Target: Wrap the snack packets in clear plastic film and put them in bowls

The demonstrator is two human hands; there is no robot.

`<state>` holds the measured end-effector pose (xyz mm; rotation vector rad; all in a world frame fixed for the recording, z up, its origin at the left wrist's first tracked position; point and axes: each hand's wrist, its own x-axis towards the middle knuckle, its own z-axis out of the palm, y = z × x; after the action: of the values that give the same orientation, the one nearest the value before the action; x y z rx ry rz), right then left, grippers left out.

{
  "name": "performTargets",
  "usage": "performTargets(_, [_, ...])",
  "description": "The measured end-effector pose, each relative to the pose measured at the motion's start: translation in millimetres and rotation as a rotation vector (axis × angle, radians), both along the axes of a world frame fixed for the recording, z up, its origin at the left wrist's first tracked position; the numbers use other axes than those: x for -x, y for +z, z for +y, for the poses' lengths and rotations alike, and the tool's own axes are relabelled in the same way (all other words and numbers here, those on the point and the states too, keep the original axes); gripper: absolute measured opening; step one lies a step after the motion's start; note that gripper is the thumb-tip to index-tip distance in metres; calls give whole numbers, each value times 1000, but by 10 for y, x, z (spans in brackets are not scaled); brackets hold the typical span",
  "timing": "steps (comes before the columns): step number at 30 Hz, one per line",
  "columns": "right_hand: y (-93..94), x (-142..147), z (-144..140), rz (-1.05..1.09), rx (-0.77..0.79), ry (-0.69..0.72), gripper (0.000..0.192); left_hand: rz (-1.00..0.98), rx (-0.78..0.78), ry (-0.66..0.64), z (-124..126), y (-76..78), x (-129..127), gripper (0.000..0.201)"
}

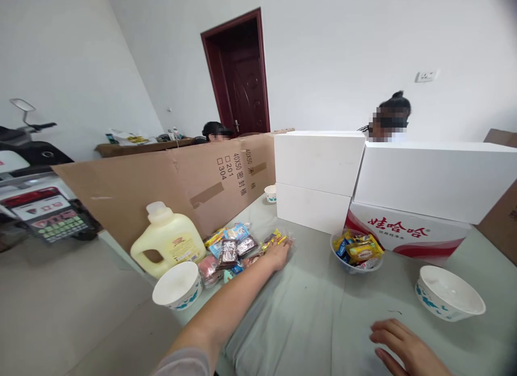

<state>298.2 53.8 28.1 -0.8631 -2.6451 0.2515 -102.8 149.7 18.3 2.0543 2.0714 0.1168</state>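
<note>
I'm watching thru the head cam. The left hand [278,253] is reaching far out over the worktop [307,322] and is touching the right edge of the snack pile [236,249], a heap of small wrapped packs lying mid-left. Its fingers are lying spread and flat on the packs w/ nothing pinched, so the grip is open. The right hand [406,348] is resting flat on the cloth at the near right edge, fingers loose, grip open too, holding nothing.

Just left of the pile a yellow jug [168,241] is standing, and near it, closer to me, an empty white bowl [177,284]. To the right of the left hand, a bit apart, a clear bowl of sweets [357,252] is sitting in front of a red-and-white box [407,230]. Another empty bowl [448,292] is sitting far right, near the right hand.

I think the step now is picking a pack from the pile; it isn't picked yet. Next move, I guess: curl the fingers round 1 pack only and lift it w/o dragging the others.

Other people are sitting behind the cardboard wall [161,187] and the white boxes [319,176]; their hands aren't showing.
</note>
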Motion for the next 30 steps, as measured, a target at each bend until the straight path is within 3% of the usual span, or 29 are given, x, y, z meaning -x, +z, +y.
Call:
performTargets(4, [131, 721, 244, -48, 126, -36, 26, -57, -128, -125, -125, -115, -66, 65])
performTargets(7, [123, 1272, 549, -124, 129, -59, 40, -98, -233, -103, -148, -157, -24, 59])
performTargets(11, [86, 1943, 958, -171, 98, -107, 62, -156, -321, -72, -86, -152, 36, 34])
performTargets(15, [20, 2369, 1250, -137, 82, -102, 68, -224, -373, -45, -67, -139, 81, 26])
performTargets(20, [-51, 2458, 1358, -105, 127, -82, 26, -313, -321, -83, -149, -90, 139, 23])
performTargets(25, [-83, 2271, 1170, -128, 227, -145, 24, -241, -193, 31, -169, 38, 34, 34])
performTargets(30, [-101, 2001, 852, -177, 316, -303, 26, -88, 49, 103, -205, 178, -213, 48])
